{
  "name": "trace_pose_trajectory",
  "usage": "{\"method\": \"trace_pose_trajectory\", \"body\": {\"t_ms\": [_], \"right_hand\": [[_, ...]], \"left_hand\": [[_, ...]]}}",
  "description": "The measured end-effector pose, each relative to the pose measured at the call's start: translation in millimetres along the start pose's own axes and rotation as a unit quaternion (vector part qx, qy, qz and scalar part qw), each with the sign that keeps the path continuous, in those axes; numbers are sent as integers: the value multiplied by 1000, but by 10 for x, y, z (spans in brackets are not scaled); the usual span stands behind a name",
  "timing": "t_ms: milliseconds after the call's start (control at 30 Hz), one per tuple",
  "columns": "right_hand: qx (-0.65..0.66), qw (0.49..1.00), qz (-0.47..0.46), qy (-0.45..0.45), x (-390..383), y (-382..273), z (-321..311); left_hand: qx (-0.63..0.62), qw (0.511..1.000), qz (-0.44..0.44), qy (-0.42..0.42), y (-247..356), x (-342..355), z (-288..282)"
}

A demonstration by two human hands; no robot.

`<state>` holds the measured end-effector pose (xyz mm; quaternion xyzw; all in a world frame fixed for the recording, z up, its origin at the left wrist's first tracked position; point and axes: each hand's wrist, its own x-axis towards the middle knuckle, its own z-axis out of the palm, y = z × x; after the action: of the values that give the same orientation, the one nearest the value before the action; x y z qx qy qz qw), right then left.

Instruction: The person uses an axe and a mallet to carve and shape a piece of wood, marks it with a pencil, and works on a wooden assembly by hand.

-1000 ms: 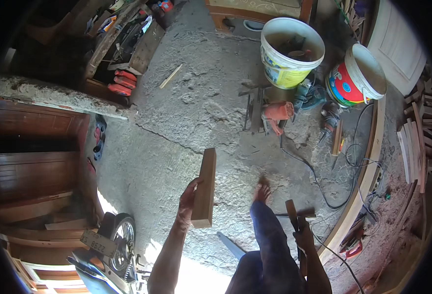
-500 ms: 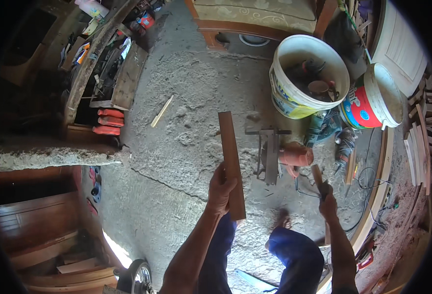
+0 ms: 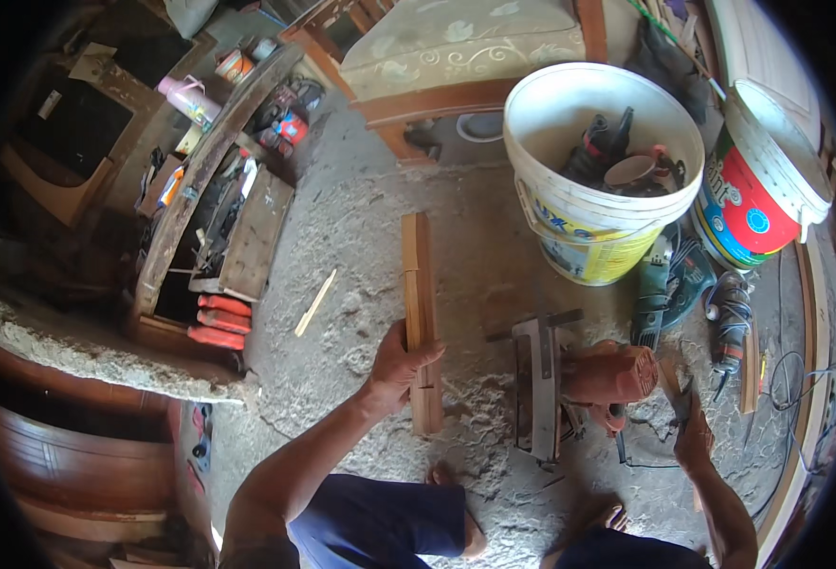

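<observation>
My left hand (image 3: 401, 362) grips a notched wooden bar (image 3: 417, 275), held lengthwise above the concrete floor. My right hand (image 3: 693, 436) is closed on a wood-and-metal tool (image 3: 676, 389) whose exact kind I cannot tell. Between my two hands a red power tool (image 3: 607, 375) with a metal guide frame (image 3: 536, 379) rests on the floor. Just behind it lie a teal power tool (image 3: 655, 294) and a grey one wrapped in cord (image 3: 729, 322).
A white-and-yellow bucket of tools (image 3: 588, 247) and a red bucket (image 3: 754, 199) stand ahead right, before an upholstered wooden seat (image 3: 465, 47). At left are a tool crate (image 3: 257, 228), red handled items (image 3: 219, 337) and a concrete ledge (image 3: 95, 351). Loose cords (image 3: 786, 379) lie at right.
My legs have bent low, bringing the power tools nearer in view. The wooden bar in my left hand has turned upright in the picture; my right hand has moved right beside the red tool.
</observation>
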<state>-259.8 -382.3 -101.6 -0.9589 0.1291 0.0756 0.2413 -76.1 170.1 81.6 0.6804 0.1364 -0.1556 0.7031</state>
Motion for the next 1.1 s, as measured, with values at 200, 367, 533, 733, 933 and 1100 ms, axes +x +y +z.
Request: {"method": "trace_pose_trajectory", "body": {"t_ms": [200, 367, 533, 733, 933, 1100], "right_hand": [[-69, 991, 67, -89, 155, -124, -58], [-219, 925, 67, -304, 427, -24, -564], [-79, 943, -225, 233, 1188, -1655, -2197], [532, 797, -194, 211, 901, -3458, -2148], [433, 847, -163, 263, 776, -3321, -564], [378, 863, -132, 309, 738, -3354, -325]], "left_hand": [[68, 996, 35, 36, 35, 335, 335], [13, 999, 49, -3, -175, 448, 639], [26, 999, -16, -27, -227, 371, 607], [16, 999, -26, -31, -177, 275, 767], [-57, 998, 31, 6, -552, 470, 939], [-50, 997, 64, 1, -456, 444, 1168]]}}
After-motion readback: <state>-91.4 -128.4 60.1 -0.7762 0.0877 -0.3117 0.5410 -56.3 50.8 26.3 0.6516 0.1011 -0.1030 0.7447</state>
